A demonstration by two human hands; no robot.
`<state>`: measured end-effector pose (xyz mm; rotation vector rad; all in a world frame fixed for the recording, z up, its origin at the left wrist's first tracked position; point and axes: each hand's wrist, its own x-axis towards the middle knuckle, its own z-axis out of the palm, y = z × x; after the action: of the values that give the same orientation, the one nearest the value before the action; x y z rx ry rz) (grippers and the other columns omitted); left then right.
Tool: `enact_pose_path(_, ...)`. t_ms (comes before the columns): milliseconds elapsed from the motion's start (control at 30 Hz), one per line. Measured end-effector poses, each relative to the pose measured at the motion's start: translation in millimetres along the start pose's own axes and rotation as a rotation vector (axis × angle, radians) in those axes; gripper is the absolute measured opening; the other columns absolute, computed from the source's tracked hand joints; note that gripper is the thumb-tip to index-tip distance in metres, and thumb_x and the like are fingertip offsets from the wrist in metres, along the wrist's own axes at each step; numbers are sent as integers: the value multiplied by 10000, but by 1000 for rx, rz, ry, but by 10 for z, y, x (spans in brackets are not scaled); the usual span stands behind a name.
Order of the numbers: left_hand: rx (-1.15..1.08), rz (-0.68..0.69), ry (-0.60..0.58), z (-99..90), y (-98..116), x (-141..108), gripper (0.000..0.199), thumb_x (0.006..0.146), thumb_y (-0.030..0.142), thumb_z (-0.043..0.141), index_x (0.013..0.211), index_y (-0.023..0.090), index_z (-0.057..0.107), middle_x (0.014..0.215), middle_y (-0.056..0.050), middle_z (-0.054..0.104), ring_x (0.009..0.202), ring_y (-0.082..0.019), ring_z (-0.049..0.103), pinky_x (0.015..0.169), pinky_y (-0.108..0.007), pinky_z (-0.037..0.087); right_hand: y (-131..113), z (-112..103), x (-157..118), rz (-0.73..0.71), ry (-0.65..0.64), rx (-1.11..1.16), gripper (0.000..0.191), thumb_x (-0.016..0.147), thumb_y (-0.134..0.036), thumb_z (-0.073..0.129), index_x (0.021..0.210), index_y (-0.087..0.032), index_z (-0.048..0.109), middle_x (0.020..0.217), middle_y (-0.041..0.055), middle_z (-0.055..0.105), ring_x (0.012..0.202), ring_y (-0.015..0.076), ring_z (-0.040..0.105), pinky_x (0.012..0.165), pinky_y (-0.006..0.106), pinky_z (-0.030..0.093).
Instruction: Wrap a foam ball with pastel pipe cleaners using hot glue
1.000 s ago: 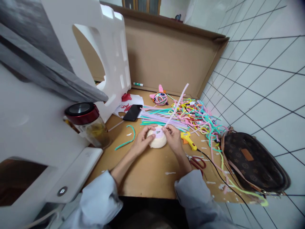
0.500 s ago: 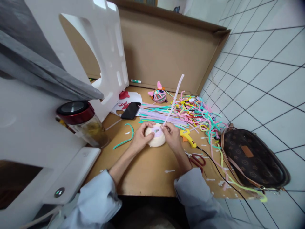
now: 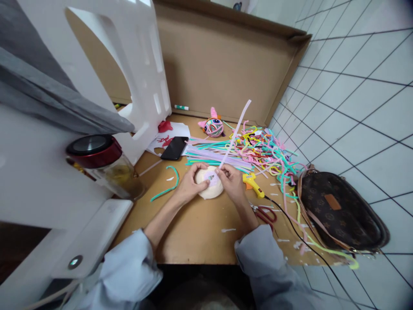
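The person's right hand (image 3: 232, 183) is closed to a narrow pinch on a pale purple strip (image 3: 238, 127), close to its lower end, with the rest rising free and leaning away to the upper right. The left hand (image 3: 189, 184) is spread wider, thumb and fingers curved around the left side of a round white piece (image 3: 211, 192), holding it between the two hands just above or on the table (image 3: 196, 234). On top of that piece sits a light purple patch (image 3: 213, 182), and the pinched strip meets its right edge. The right fingers cover the join, so whether the strip is fixed there cannot be told.

The step in hand looks to be pressing or laying the strip against the patch; the next move calls for a steady left hold and a small, careful turn of the right fingertips.

Just beyond the hands lies a bundle of straight strips (image 3: 206, 153). Just right of the right hand is a yellow glue gun (image 3: 257, 187), with red-handled scissors (image 3: 267, 215) nearer the person.
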<state>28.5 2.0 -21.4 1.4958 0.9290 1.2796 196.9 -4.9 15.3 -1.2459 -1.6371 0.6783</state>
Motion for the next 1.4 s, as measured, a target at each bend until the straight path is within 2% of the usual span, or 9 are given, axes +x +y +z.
enact_pose_path(100, -44, -40, -30, -16, 23, 26, 419, 628, 246, 706, 1008, 196, 540, 1213, -92, 617, 1118, -238, 590, 970, -340, 455, 0, 1, 1, 6, -2, 15, 232, 802, -404, 528, 666, -217, 520, 605, -28, 460, 576, 124, 420, 538, 258, 304)
enact_pose_path(233, -49, -53, -6, -6, 65, 27, 439, 636, 263, 720, 1032, 187, 548, 1183, -97, 637, 1102, -246, 603, 974, -361, 462, 17, 1, 9, 14, -4, 23, 218, 782, -396, 542, 661, -216, 520, 603, -30, 473, 569, 121, 418, 538, 256, 305)
enact_pose_path(467, -4, -105, 22, 37, 99, -5, 493, 639, 344, 758, 1052, 186, 540, 1256, -114, 629, 1112, -262, 605, 975, -397, 472, 28, 15, 6, 0, 28, 11, 201, 781, -366, 552, 651, -216, 524, 610, -23, 469, 606, 134, 432, 560, 262, 309)
enact_pose_path(667, 20, -168, 105, 110, 130, -25, 541, 616, 395, 755, 1060, 193, 521, 1153, -82, 639, 986, -225, 616, 880, -362, 506, 19, 14, 6, -9, 44, -11, 203, 777, -361, 545, 646, -208, 520, 615, -28, 484, 607, 122, 436, 560, 249, 316)
enact_pose_path(867, 43, -160, 151, 143, 144, -43, 551, 612, 404, 752, 1067, 195, 522, 1068, -52, 625, 901, -193, 612, 801, -326, 523, 23, 9, 12, 28, 39, 18, 191, 765, -365, 550, 660, -205, 541, 592, -39, 478, 576, 110, 422, 529, 236, 306)
enact_pose_path(1033, 253, -29, 242, 27, 150, -27, 397, 648, 399, 742, 963, 197, 609, 1052, -58, 634, 992, -228, 596, 891, -371, 492, -17, 21, 9, 116, -16, 128, 237, 731, -418, 574, 635, -211, 509, 525, -66, 429, 497, 88, 373, 479, 223, 285)
enact_pose_path(1100, 285, 14, 257, -21, 155, -27, 318, 686, 390, 720, 921, 196, 630, 1005, -52, 654, 951, -219, 604, 886, -365, 489, -31, 42, 5, 132, -24, 178, 252, 704, -438, 596, 634, -210, 517, 525, -65, 436, 490, 85, 377, 467, 221, 282)
enact_pose_path(1200, 216, 43, 211, -64, 157, -35, 266, 735, 384, 700, 905, 189, 640, 979, -54, 678, 881, -198, 630, 836, -340, 504, -27, 84, -2, 148, 13, 212, 261, 672, -449, 619, 631, -204, 538, 523, -59, 459, 484, 88, 396, 458, 221, 292)
enact_pose_path(1400, 244, 194, 162, -100, 135, -40, 182, 805, 368, 690, 824, 188, 710, 992, -87, 715, 995, -223, 659, 887, -349, 512, 51, 146, -35, 135, 59, 148, 231, 704, -416, 637, 685, -188, 605, 539, -46, 525, 499, 96, 441, 488, 226, 350)
